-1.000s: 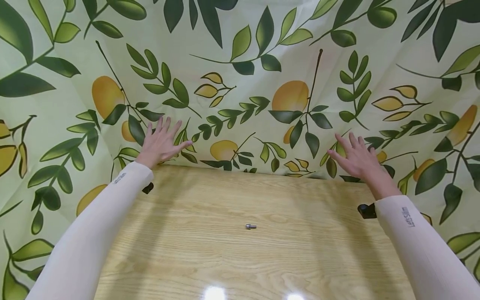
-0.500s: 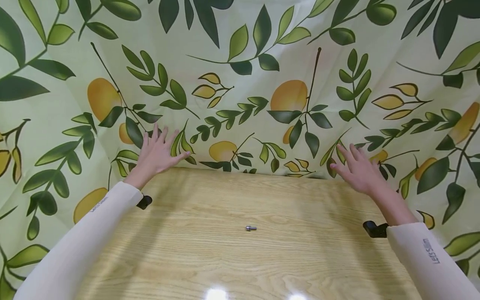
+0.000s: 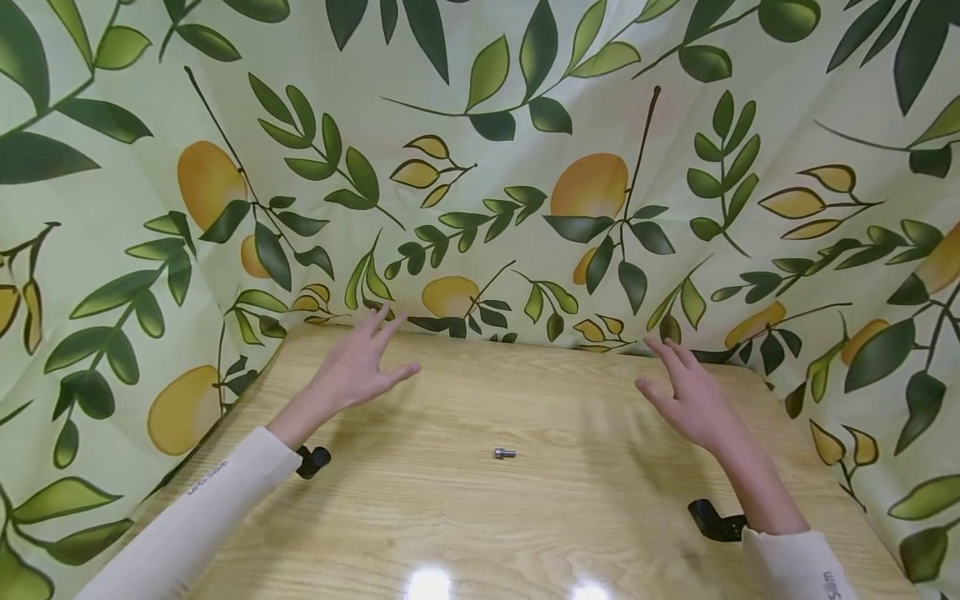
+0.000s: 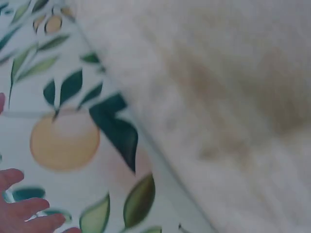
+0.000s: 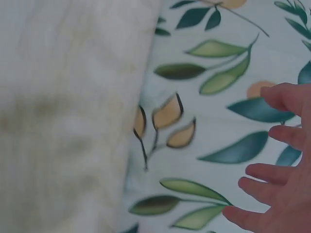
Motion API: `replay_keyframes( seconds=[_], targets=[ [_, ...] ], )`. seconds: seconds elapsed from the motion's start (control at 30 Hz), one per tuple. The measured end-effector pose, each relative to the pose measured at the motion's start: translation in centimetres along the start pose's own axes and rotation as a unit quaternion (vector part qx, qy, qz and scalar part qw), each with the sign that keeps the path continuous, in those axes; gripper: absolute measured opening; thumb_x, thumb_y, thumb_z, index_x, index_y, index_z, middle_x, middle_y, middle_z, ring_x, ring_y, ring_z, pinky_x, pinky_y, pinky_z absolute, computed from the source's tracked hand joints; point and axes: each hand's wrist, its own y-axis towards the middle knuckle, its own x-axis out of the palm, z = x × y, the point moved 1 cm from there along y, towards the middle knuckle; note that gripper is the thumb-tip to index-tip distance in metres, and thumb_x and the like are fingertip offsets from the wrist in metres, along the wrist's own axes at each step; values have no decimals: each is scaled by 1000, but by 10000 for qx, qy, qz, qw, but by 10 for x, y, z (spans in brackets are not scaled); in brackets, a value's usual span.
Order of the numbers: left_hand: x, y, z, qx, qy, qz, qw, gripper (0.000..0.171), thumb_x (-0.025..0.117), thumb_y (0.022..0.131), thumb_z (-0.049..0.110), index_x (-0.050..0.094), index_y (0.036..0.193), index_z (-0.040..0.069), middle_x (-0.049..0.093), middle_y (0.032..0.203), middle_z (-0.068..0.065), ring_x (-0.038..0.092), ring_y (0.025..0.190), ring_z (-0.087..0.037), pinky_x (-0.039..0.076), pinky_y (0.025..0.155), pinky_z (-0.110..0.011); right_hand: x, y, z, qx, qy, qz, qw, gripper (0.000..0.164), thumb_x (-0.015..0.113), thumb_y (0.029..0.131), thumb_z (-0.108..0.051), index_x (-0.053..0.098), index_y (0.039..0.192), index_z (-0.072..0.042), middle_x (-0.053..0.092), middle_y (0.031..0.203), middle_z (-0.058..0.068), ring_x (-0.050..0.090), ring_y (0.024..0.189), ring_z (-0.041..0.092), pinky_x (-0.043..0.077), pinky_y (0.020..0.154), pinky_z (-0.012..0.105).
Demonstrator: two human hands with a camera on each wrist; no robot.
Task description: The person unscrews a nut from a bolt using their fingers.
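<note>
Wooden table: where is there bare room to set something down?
The table has bare wood round the small bolt: beyond it to the leaf-printed cloth, and across to the left hand and right hand. The sides look crowded, where the hands and black wrist devices cover the wood in the head view.

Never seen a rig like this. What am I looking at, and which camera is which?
No robot here: these are a person's bare left hand and right hand, fingers extended, holding nothing. The wide view comes from a head-worn camera looking forward and down. The two closer views come from wrist cameras, probably the black device near each wrist; each shows its own hand at the edge, against a leaf-and-fruit backdrop. On the wooden table lies one small metal screw, touched by neither hand.
</note>
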Motion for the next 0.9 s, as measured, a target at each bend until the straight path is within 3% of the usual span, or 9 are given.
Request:
replay_keyframes(
  seconds=[0.1, 0.2, 0.4, 0.63, 0.77, 0.9],
  targets=[
    [14, -9, 13, 212, -177, 56, 9996, 90, 68, 92, 61, 33, 163, 19, 24, 171, -18, 34, 152, -47, 44, 110, -71, 17, -5, -5, -44, 105, -11, 9999, 71, 61, 104, -31, 28, 162, -6, 33, 159, 35, 39, 138, 61, 38, 103, 80],
    [28, -14, 25, 399, -337, 19, 9986, 85, 72, 91, 57, 39, 159, 17, 33, 167, -19, 39, 149, -45, 44, 112, -69, 31, -8, -10, -99, 222, -30, 9997, 70, 64, 103, -29, 31, 160, -5, 44, 153, 33, 45, 138, 55, 42, 104, 76],
    [52, -19, 47, 646, -694, -384, 9948, 70, 77, 92, 43, 53, 150, 12, 37, 164, -19, 46, 145, -42, 47, 112, -62, 57, -8, -18, -297, 542, -210, 9979, 61, 66, 102, -23, 42, 154, -2, 57, 143, 29, 58, 129, 47, 52, 99, 65],
    [77, -18, 72, 1126, -1182, -836, 9830, 56, 87, 84, 23, 67, 131, 1, 51, 148, -23, 58, 129, -40, 52, 107, -56, 75, -7, -25, -339, 1412, -610, 9875, 50, 68, 100, -17, 53, 145, 0, 63, 135, 28, 67, 117, 41, 61, 91, 53],
    [90, -15, 87, 1279, -1162, -1158, 9781, 51, 88, 83, 26, 72, 124, 2, 63, 129, -12, 63, 104, -23, 57, 90, -38, 80, -5, -30, -315, 1722, -731, 9818, 46, 69, 99, -15, 58, 141, -2, 67, 129, 25, 70, 111, 34, 62, 89, 46],
    [99, -11, 102, 1419, -1104, -1372, 9741, 47, 87, 84, 29, 74, 120, 2, 65, 113, -6, 53, 76, -8, 49, 68, -23, 80, -2, -36, -312, 1767, -793, 9806, 40, 68, 99, -16, 62, 136, -2, 70, 125, 21, 71, 108, 29, 62, 89, 43]
  ],
)
